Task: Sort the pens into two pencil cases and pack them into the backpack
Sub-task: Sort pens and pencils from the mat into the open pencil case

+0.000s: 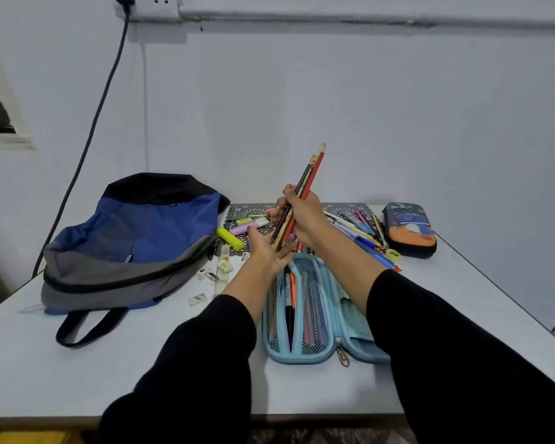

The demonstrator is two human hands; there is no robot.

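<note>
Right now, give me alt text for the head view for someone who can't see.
The right hand grips a bundle of pencils above an open light-blue pencil case, the open left hand under their tips. A blue-and-grey backpack lies to the left.

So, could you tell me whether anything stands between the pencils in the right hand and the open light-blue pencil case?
Yes: the left hand lies open under the tips of the pencils, above the far end of the light-blue pencil case. The right hand grips them. Nothing else visible blocks the way.
</note>
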